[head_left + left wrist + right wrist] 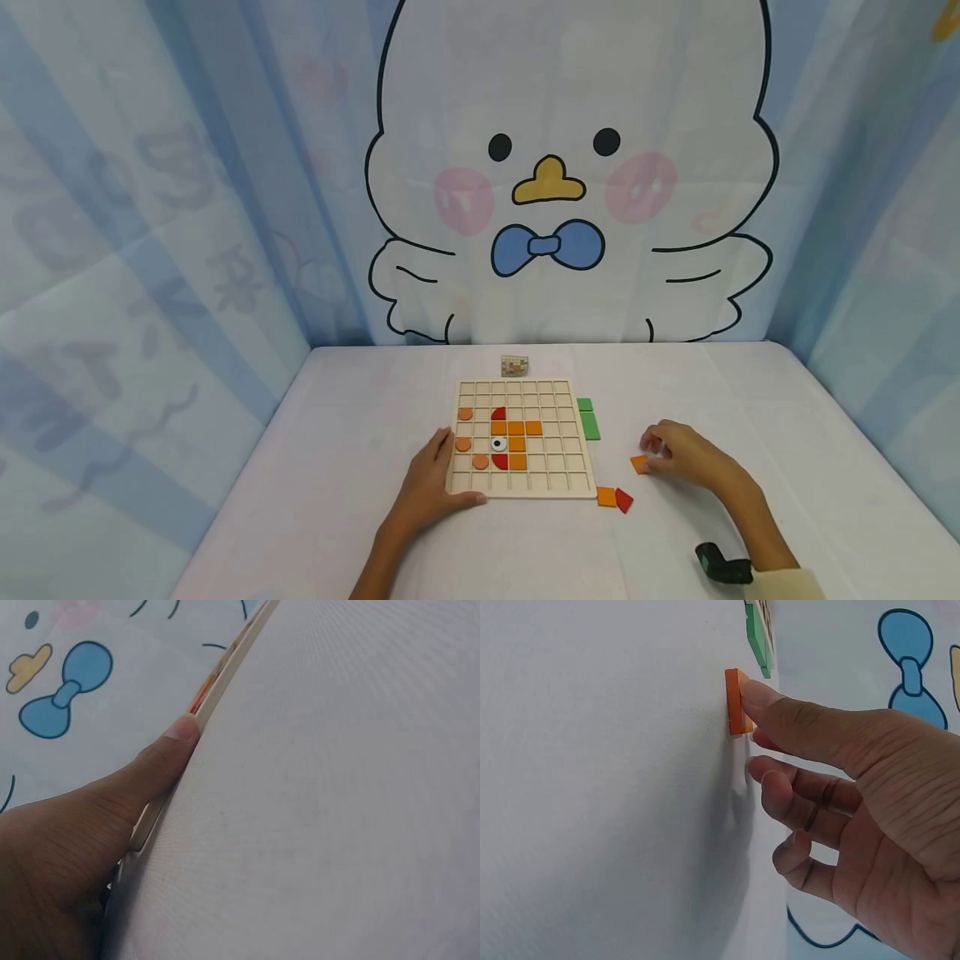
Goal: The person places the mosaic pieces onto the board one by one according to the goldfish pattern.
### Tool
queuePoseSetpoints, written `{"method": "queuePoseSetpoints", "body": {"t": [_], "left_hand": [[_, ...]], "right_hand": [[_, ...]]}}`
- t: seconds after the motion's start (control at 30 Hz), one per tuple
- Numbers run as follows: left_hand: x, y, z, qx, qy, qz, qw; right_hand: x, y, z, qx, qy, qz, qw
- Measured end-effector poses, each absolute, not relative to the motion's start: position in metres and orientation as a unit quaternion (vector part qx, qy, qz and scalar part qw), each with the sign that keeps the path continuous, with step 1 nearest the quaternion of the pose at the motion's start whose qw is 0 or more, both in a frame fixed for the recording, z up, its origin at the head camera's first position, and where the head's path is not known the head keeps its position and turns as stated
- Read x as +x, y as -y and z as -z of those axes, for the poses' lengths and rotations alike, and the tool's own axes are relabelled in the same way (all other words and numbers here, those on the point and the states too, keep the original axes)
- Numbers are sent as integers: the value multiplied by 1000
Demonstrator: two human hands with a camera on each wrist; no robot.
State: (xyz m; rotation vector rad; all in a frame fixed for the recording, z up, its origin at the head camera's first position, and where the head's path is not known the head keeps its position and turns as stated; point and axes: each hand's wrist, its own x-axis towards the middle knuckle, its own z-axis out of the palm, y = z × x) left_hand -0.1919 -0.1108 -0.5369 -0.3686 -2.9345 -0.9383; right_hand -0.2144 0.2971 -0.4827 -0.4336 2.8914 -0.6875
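Observation:
A wooden grid board point(558, 481) lies on the table with orange square tiles point(516, 428), orange discs point(481, 462), red quarter-round tiles point(500, 462) and a white eye disc point(498, 444) in its cells. At the board's near left corner, my left hand point(433, 482) holds it, fingers along the left side and thumb on the front edge. Off to the right, my right hand point(686, 452) pinches an orange square tile point(736, 703) between thumb and fingers, close to the table surface. The other fingers of that hand are loosely curled. The left fingertips are hidden in the left wrist view.
Beside the board's near right corner lie a loose orange tile point(607, 497) and a red tile point(624, 500). Green pieces point(590, 425) touch its right side. Behind the board is a small patterned card point(514, 366). A black device point(723, 565) is by the right wrist.

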Motion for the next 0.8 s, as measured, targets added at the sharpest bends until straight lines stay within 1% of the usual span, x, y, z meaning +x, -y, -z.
{"method": "queuePoseSetpoints", "body": {"t": [0.33, 0.6, 0.8], "left_hand": [[-192, 112, 539, -120, 947, 298, 19], [-192, 112, 538, -120, 946, 299, 18], [-193, 112, 538, -115, 945, 305, 12]], "right_hand": [[-212, -295, 487, -155, -952, 255, 76], [-213, -294, 489, -144, -950, 265, 79], [-213, -294, 491, -160, -951, 256, 62]]}}
